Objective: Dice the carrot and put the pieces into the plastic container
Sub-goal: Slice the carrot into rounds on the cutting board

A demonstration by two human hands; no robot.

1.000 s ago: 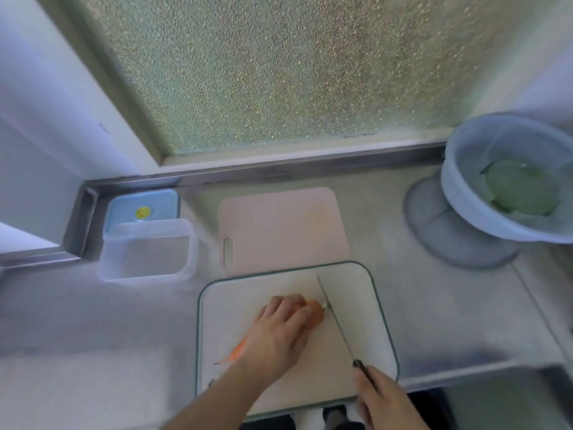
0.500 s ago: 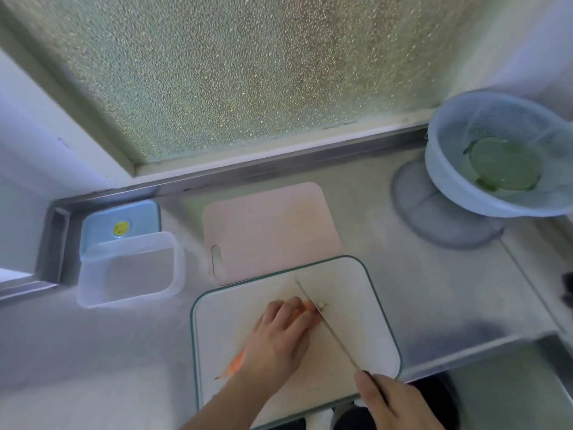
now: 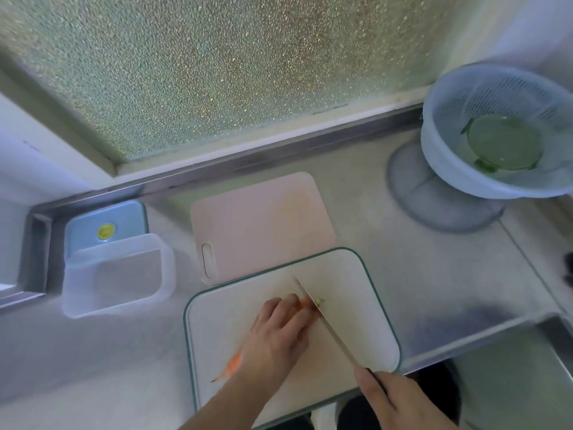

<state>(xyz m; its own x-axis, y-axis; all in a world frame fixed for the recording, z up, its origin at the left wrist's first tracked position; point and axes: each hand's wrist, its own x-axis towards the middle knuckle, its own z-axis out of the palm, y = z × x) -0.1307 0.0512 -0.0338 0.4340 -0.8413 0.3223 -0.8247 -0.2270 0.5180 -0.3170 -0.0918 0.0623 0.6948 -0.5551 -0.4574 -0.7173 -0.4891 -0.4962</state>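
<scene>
**Knife set at the carrot's stem end**

Since half a second ago, little has been shifted: the knife (image 3: 333, 328) is found at much the same slant across the board, its blade laid against the thick end of the carrot (image 3: 233, 364), where a second ago it was held a little to the right of that end. The view itself has been tilted slightly, so that everything sits somewhat differently in the frame.

At the far left, the plastic container (image 3: 117, 276) is seen standing on the counter (image 3: 434, 274), well apart from the carrot, with a blue lid (image 3: 104, 223) lying just behind it. Further right, a pink cutting board (image 3: 263, 225) is laid flat, its near edge overlapped by the white cutting board (image 3: 366, 293) with the green rim.

On the white board the carrot is pinned under the left hand (image 3: 279, 333), whose fingers are curled over its thick end; only the thin orange tip is shown behind the wrist. A small greenish stem piece (image 3: 320, 301) is seen just right of the blade. The knife handle is gripped by the right hand (image 3: 393, 398) at the near edge of the board.

At the far right a pale blue colander (image 3: 449, 169) is stood on the counter, with something green (image 3: 504, 144) held inside.
</scene>
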